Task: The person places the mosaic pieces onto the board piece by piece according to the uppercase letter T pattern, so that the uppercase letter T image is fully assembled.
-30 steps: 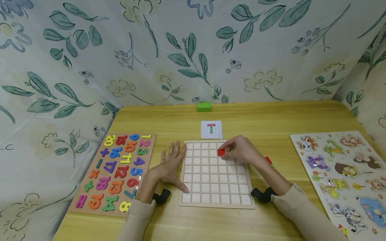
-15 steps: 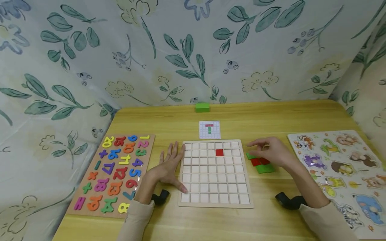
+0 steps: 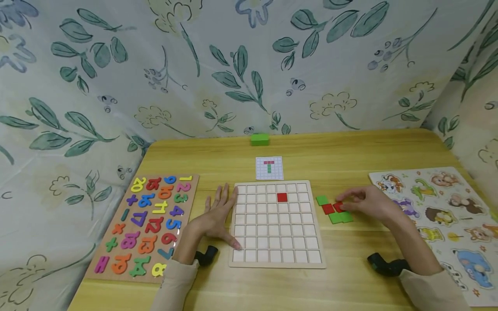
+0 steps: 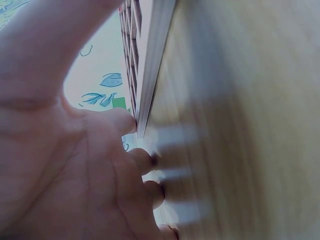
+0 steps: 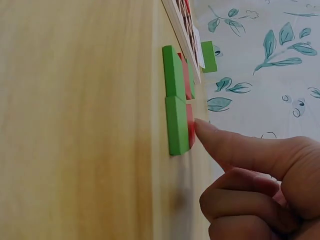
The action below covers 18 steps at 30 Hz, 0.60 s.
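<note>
The left hand [image 3: 218, 216] rests on the left edge of a wooden grid board [image 3: 317, 263], its fingers spread and the thumb on the board's lower left. In the left wrist view, the palm of that hand [image 4: 90, 165] is beside the board's rim. To the right of the board, the right hand [image 3: 367, 202] pinches a red square tile [image 3: 338, 207] lying low in a small cluster. Seen from the right wrist, the thumb tip of the right hand [image 5: 250, 175] meets the red tile's edge. Another red tile [image 3: 282, 197] lies in a cell of the board.
Beside the pinched tile are green tiles [image 3: 335, 218] and a red tile [image 3: 328, 209]. A pattern card [image 3: 275, 173] sits behind the board, with a green block [image 3: 260, 139] farther back. A number puzzle [image 3: 155, 207] lies left, an animal puzzle [image 3: 447, 211] right.
The right hand has left a red tile in the board's second row and moved right to the tile cluster, down onto another red tile. The left hand has stayed on the board.
</note>
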Motion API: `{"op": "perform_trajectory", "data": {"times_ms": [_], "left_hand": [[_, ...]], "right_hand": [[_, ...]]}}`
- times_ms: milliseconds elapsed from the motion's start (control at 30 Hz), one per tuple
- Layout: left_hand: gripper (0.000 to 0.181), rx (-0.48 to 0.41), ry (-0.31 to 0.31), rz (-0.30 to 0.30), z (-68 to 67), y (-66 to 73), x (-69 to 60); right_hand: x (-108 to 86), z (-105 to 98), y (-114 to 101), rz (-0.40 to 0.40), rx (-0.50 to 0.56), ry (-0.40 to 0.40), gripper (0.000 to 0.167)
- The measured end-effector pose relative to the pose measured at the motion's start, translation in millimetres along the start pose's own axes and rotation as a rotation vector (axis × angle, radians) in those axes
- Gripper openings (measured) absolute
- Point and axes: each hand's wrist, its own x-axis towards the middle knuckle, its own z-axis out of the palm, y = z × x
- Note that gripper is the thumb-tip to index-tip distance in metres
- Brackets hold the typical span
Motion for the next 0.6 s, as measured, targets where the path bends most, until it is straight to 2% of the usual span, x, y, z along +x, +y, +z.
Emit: {"op": "perform_trajectory", "data": {"times_ms": [367,600], "left_hand": [[0.155,0.002,0.001,0.005,0.8,-0.5,0.4],[0.155,0.0,0.001,-0.003,0.1,0.7,-0.5]], "right_hand": [[6.3,1,2,0.05,0.023,-0.014,0.037],[12.8,5,-3,0.051,0.018,0.029,0.038]]}}
